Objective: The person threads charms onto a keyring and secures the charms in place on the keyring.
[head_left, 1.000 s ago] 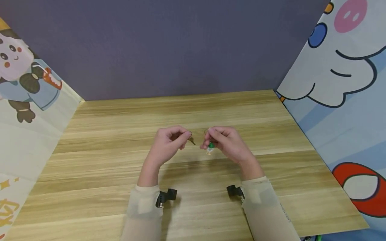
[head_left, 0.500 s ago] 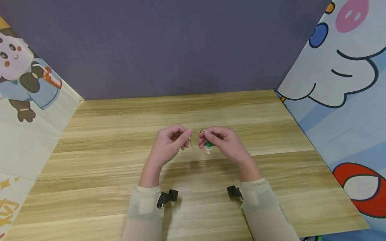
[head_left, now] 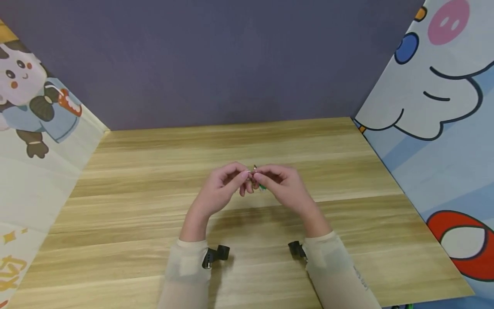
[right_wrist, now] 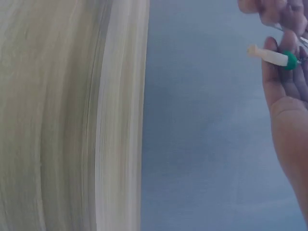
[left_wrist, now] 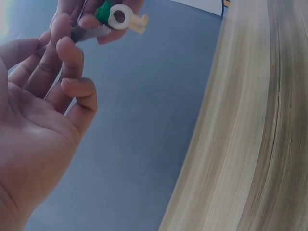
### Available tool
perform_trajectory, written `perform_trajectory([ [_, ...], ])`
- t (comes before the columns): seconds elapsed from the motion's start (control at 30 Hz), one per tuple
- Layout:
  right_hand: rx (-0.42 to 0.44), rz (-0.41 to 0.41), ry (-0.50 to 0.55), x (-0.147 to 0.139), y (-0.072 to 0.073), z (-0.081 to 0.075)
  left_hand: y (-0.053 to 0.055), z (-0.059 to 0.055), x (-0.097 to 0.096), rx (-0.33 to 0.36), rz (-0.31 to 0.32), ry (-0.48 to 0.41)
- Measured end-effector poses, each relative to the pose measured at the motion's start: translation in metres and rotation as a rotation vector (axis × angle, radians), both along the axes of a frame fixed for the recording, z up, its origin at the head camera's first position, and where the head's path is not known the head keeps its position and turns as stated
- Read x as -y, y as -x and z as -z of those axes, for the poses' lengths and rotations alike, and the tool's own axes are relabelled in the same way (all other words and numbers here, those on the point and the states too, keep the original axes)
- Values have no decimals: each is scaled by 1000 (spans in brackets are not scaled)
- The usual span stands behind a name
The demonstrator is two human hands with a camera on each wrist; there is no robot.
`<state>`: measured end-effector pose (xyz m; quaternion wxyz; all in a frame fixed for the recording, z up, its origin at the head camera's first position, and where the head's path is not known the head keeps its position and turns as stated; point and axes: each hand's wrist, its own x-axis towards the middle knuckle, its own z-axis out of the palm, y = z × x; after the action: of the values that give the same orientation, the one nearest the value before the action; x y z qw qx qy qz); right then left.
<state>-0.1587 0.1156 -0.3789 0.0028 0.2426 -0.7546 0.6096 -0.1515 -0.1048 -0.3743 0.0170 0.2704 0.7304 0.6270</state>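
Both hands meet fingertip to fingertip above the table's middle in the head view. My left hand [head_left: 220, 191] pinches a small key between thumb and index finger; the fingers mostly cover it, and a metallic piece [left_wrist: 94, 32] shows beside them in the left wrist view. With thumb and forefinger my right hand [head_left: 285, 189] pinches a keychain by its metal ring [head_left: 254, 167], which sticks up past the fingertips. From it hangs a little figurine [right_wrist: 273, 57] with a green top, a white body and pale legs, lying against the right fingers.
A wood-grain table [head_left: 135, 223] spreads beneath the hands. Behind it rises a plain dark wall [head_left: 231, 64], with cartoon-printed panels at the left [head_left: 65, 128] and right [head_left: 405, 111]. Each sleeve carries a black wrist camera, the left camera [head_left: 221, 252] and right camera [head_left: 295, 249].
The hands have come together, closing the gap between key and keychain ring. The key, earlier hanging in sight from the left fingers, is now mostly covered, and the figurine is partly hidden in the head view.
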Motion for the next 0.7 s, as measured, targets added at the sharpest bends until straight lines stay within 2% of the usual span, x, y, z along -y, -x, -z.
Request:
perform_trajectory([
  [0.1, -63, -9, 23, 0, -1, 2, -1, 1, -1, 2, 54, -34],
  [0.23, -165, -31, 31, -2, -1, 5, -2, 0, 0, 21, 60, -14],
  [0.37, -247, -41, -44, -5, 0, 3, -3, 0, 2, 53, 74, 29],
  [0.47, -276, -48, -115, -6, 1, 4, -3, 0, 3, 78, 101, 43],
  [0.7, -284, -60, -168, -7, 1, 6, -2, 1, 6, 89, 120, 78],
])
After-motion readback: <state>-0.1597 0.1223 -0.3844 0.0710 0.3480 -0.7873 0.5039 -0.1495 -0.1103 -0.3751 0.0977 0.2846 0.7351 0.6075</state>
